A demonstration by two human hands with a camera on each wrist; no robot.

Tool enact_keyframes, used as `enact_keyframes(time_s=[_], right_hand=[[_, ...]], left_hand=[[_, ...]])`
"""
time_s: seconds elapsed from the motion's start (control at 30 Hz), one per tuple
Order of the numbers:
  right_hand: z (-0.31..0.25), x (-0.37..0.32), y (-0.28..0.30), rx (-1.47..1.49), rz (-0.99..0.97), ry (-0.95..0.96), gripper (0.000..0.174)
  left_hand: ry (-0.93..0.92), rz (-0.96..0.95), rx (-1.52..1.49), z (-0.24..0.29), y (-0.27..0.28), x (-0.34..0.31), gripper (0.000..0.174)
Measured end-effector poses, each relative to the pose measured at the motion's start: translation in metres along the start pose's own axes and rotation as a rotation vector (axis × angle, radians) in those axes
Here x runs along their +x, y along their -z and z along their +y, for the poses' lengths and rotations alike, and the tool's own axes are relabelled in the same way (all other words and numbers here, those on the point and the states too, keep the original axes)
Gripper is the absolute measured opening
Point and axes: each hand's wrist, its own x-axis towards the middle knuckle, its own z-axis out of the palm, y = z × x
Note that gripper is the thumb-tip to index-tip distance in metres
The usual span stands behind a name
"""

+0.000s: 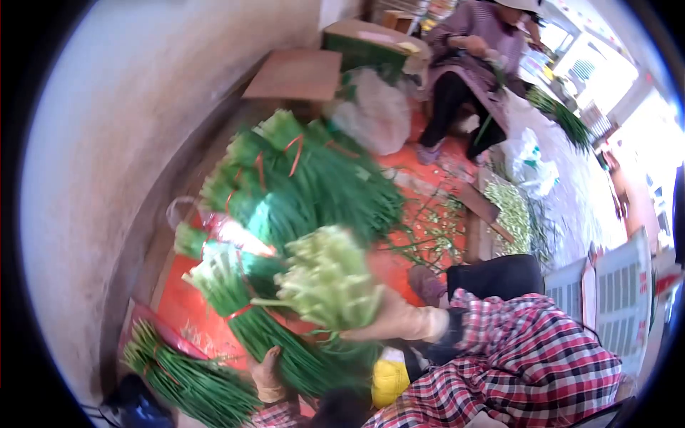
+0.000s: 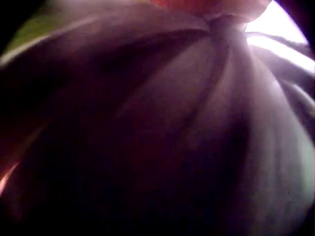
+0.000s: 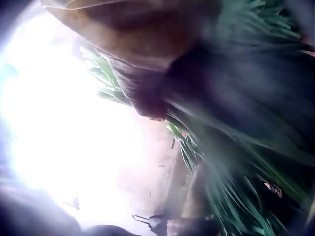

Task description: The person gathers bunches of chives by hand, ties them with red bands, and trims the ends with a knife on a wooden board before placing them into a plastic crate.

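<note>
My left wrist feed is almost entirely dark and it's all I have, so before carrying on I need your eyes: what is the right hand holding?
Observer: The right hand grips a bunch of green stalks, its pale ends toward the top of the head view.
Operator: And where is the left hand?
Observer: The left hand is right beside a bound bunch; I can't tell whether it grips anything.
Operator: Any more stock within sight?
Observer: Yes, a pile of red-banded bunches lies beyond that bound one.
</note>
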Motion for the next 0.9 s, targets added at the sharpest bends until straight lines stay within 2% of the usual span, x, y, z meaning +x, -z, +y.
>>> enact_keyframes(time_s=[0.07, 0.13, 0.17, 0.2, 0.23, 0.27, 0.3, 0.33, 0.37, 0.4, 0.43, 0.47, 0.5, 0.53, 0.57, 0.6, 0.63, 0.67, 0.73, 0.8, 0.83, 0.87, 0.9], right_hand=[[-0.031, -0.038, 0.041, -0.347, 0.075, -0.033, 0.068], [-0.044, -0.067, 0.067, -0.397, 0.283, -0.208, 0.052], [-0.056, -0.072, 0.072, -0.354, 0.423, -0.245, 0.051], [-0.060, -0.085, 0.084, -0.094, 0.518, -0.256, 0.051], [-0.063, -0.095, 0.095, -0.003, 0.592, -0.248, 0.050], [-0.066, -0.102, 0.103, 0.098, 0.658, -0.236, 0.049], [-0.082, -0.105, 0.107, 0.232, 0.741, -0.157, 0.048], [-0.087, -0.111, 0.114, 0.138, 0.788, -0.105, 0.048], [-0.083, -0.117, 0.120, 0.098, 0.835, -0.109, 0.047], [-0.080, -0.129, 0.124, 0.054, 0.874, -0.131, 0.047], [-0.071, -0.139, 0.130, 0.108, 0.838, -0.273, 0.050], [-0.063, -0.140, 0.128, 0.116, 0.927, -0.265, 0.054], [-0.051, -0.146, 0.129, 0.030, 0.947, -0.278, 0.058], [-0.047, -0.146, 0.128, 0.131, 0.961, -0.332, 0.063], [-0.039, -0.145, 0.124, 0.093, 0.951, -0.228, 0.068], [-0.017, -0.153, 0.129, 0.036, 0.883, -0.190, 0.072], [-0.004, -0.155, 0.133, -0.013, 0.789, -0.121, 0.077], [-0.008, -0.150, 0.129, 0.042, 0.750, -0.132, 0.085], [0.007, -0.151, 0.131, -0.008, 0.758, -0.145, 0.087], [0.006, -0.154, 0.106, -0.046, 0.711, -0.176, 0.086], [0.004, -0.154, 0.096, -0.088, 0.696, -0.214, 0.085], [-0.009, -0.143, 0.096, -0.099, 0.681, -0.224, 0.085], [-0.010, -0.137, 0.087, -0.094, 0.682, -0.258, 0.084]], left_hand=[[0.014, -0.196, 0.240, 0.002, -0.039, 0.030, 0.040], [0.097, -0.418, 0.410, 0.001, -0.088, 0.065, 0.041], [0.211, -0.437, 0.524, -0.010, -0.105, 0.090, 0.044], [0.183, -0.583, 0.531, 0.001, -0.156, 0.087, 0.046], [0.279, -0.669, 0.518, -0.002, -0.195, 0.094, 0.048], [0.194, -0.740, 0.631, -0.029, -0.216, 0.116, 0.050], [0.201, -0.775, 0.692, -0.027, -0.259, 0.110, 0.053], [0.219, -0.799, 0.608, -0.027, -0.299, 0.098, 0.054], [0.126, -0.797, 0.646, -0.035, -0.334, 0.093, 0.056], [0.193, -0.844, 0.506, -0.052, -0.363, 0.089, 0.052], [0.153, -0.873, 0.429, -0.109, -0.375, 0.118, 0.048], [0.186, -0.746, 0.617, -0.109, -0.401, 0.113, 0.043], [0.050, -0.771, 0.513, -0.089, -0.412, 0.099, 0.048], [-0.154, -0.674, 0.959, -0.082, -0.414, 0.104, 0.059], [-0.194, -0.655, 1.157, -0.080, -0.408, 0.109, 0.072], [-0.253, -0.736, 1.186, -0.084, -0.392, 0.120, 0.077], [-0.257, -0.880, 1.196, -0.066, -0.374, 0.123, 0.080], [-0.216, -0.986, 1.306, -0.037, -0.359, 0.119, 0.085], [-0.174, -0.974, 1.373, 0.033, -0.298, 0.106, 0.087], [-0.256, -0.694, 1.286, 0.058, -0.193, 0.100, 0.083], [-0.157, -0.546, 1.293, 0.070, -0.144, 0.098, 0.079], [-0.033, -0.315, 1.250, 0.085, -0.104, 0.093, 0.075], [-0.081, -0.277, 1.108, 0.065, -0.027, 0.105, 0.075]])
